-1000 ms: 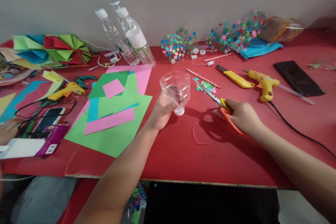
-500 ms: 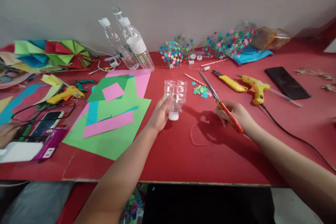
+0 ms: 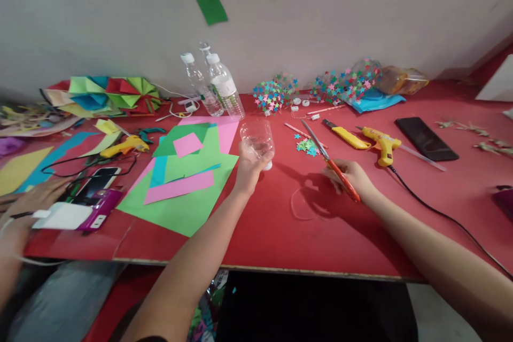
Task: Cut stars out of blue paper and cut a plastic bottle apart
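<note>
My left hand is wrapped round a clear cut plastic bottle piece, its open end tilted toward me and its white cap low behind my fingers. In my right hand are scissors with red handles, blades pointing up and to the left. A thin clear plastic strip lies on the red table between and below the hands. Small coloured paper stars are piled just left of the scissor blades.
Coloured paper sheets lie left, with upright bottles behind. A yellow cutter, glue gun and black phone are right. Star-covered clear shapes stand behind. Another person's hand rests far left, near a purple device.
The bottle piece has tipped in my left hand, so its open end now faces me more. The view has shifted up and left. My right hand still holds the scissors.
</note>
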A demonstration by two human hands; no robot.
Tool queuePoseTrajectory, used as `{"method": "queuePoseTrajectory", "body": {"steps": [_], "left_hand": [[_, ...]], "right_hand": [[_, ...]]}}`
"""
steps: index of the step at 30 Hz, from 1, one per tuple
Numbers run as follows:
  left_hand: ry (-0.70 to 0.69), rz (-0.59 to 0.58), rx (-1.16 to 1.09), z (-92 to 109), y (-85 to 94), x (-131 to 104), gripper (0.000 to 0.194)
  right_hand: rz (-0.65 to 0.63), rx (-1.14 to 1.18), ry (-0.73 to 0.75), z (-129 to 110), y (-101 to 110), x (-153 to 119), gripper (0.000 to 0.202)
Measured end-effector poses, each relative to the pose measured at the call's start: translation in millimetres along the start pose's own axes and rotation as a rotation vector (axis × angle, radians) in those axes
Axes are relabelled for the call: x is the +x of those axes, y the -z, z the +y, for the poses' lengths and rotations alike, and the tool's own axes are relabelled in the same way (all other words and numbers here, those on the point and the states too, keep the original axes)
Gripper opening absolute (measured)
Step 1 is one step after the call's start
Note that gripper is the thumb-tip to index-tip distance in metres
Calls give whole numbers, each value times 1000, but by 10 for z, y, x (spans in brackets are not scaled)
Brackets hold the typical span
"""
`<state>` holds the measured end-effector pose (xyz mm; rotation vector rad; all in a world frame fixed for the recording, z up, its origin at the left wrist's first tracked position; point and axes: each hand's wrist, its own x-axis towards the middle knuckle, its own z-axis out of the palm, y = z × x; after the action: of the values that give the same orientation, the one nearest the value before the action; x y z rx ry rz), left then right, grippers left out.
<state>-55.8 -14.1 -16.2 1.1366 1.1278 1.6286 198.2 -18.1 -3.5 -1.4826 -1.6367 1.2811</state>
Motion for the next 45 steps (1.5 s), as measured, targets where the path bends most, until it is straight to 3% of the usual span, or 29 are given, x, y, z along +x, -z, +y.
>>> {"method": "queuePoseTrajectory", "body": {"steps": [4,8,12,17,22,25,35,38,42,45], "left_hand": [[-187,79,149,21,62,42,53],[-277,23,166,17,47,24,52],[-262,-24,165,-10,21,-2,58],[-285,45,193,8,18,-15,65],[-302,127,260,64,7,-29,67],[-297,156,285,72,7,-40,68],[-289,85,273,106,-17,-89,67],[-292,102,290,80,-19,-84,67],[-313,92,286,21,-11,-70,63],[-330,63,266,-18,-9,-66,66]], "right_hand": [[40,11,15,43,-21,27,45],[57,8,13,32,-48,20,45],[77,-29,3,19,-78,15,45],[88,-110,6,7,-76,13,44],[124,-487,124,-3,-65,-7,40],[103,-619,118,-4,-89,-31,34],[56,-822,97,-26,-77,-60,26],[-9,-766,80,-43,-104,-88,25],[-202,-435,-17,-75,-99,-105,29],[-129,-384,-4,-66,-62,-79,32]]}}
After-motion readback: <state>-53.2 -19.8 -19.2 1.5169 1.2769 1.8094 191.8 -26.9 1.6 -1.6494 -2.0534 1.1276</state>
